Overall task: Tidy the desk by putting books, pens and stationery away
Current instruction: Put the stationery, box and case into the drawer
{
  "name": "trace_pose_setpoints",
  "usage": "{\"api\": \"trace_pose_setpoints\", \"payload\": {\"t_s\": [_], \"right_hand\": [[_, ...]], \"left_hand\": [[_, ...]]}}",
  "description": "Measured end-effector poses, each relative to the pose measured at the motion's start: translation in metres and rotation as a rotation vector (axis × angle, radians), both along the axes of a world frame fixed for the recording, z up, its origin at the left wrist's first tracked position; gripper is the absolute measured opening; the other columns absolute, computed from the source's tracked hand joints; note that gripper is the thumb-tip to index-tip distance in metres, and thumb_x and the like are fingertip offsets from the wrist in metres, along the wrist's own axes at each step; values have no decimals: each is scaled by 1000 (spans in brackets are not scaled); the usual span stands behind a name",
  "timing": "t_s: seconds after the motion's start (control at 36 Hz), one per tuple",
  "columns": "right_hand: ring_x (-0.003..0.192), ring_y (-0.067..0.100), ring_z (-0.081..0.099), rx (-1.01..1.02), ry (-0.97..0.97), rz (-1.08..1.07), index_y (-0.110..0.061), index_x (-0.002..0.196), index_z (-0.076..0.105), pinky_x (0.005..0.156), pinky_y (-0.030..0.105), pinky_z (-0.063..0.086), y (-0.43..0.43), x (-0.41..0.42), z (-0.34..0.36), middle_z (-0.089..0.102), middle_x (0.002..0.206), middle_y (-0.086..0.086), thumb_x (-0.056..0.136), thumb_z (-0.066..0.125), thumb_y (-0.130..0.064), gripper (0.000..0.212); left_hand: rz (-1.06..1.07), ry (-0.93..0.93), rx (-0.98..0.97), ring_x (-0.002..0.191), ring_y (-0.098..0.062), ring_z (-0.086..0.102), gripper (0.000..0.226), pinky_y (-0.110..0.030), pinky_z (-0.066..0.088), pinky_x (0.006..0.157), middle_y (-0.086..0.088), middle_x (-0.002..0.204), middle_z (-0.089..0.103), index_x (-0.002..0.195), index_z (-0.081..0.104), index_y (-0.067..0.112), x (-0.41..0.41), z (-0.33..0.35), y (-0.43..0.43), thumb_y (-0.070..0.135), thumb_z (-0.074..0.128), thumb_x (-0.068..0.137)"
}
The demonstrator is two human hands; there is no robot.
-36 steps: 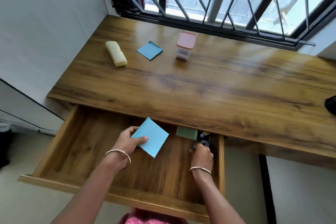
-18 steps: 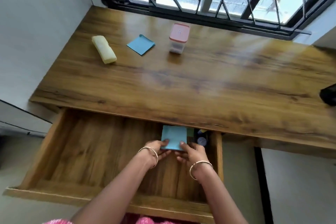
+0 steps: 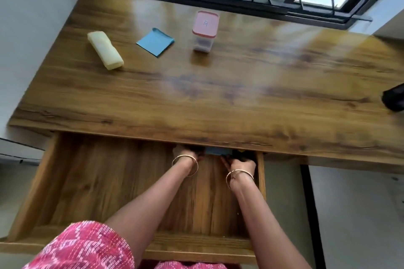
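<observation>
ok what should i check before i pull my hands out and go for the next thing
1. Blue pad in the drawer laid flat at the back: cannot tell, only a sliver shows under the desk edge.
2. Fingers let go of it: cannot tell, the left hand and right hand both reach under that edge.
3. Drawer open with spare room: ok.
4. Drawer free to close: not ok, both arms lie in it.
5. Desktop tidied: not ok, a second blue pad, yellow pouch and pink-lidded container sit on it.
</observation>
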State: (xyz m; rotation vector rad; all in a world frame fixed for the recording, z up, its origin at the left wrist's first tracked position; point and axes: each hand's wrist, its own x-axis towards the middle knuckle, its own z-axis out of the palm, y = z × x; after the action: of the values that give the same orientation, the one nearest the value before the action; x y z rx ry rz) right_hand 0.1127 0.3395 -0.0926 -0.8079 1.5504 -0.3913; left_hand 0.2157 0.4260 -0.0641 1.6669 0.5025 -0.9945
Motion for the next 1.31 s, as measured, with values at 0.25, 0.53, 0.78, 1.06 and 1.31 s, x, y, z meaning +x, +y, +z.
{"api": "trace_pose_setpoints", "payload": {"t_s": [0.25,0.53,0.78,1.06,1.31], "right_hand": [[73,20,60,20,-168,-124,5,95,62,87,43,53,14,0,20,61,92,16,84,49,24,26],[73,22,75,-226,-19,388,-6,89,73,71,34,62,29,-27,75,75,78,12,88,66,1,10],[68,6,67,-921,164,866,-21,89,77,65,13,48,-5,78,105,74,78,-7,83,70,-19,9],[99,25,69,-1029,195,1125,-17,106,74,86,32,50,-24,238,100,75,106,5,84,62,-19,24],[130,34,46,-992,302,1359,-6,145,39,110,37,35,-36,334,88,46,143,18,91,53,-19,57]], "left_hand": [[-171,-165,244,82,-21,74,58,-38,62,74,-9,95,76,81,72,12,9,-65,19,38,91,33],[-717,-345,222,71,-14,73,21,-37,61,72,7,70,74,75,73,31,-3,6,65,51,73,67],[-471,-701,-1,65,-12,73,14,-41,61,70,1,68,74,79,71,18,70,99,75,31,73,84],[-334,-1028,314,108,-26,64,30,-37,51,93,-8,118,69,120,65,16,205,78,40,21,52,94],[-801,-1019,547,149,-25,16,52,-43,16,120,-8,160,22,150,27,18,268,33,14,32,36,101]]}}
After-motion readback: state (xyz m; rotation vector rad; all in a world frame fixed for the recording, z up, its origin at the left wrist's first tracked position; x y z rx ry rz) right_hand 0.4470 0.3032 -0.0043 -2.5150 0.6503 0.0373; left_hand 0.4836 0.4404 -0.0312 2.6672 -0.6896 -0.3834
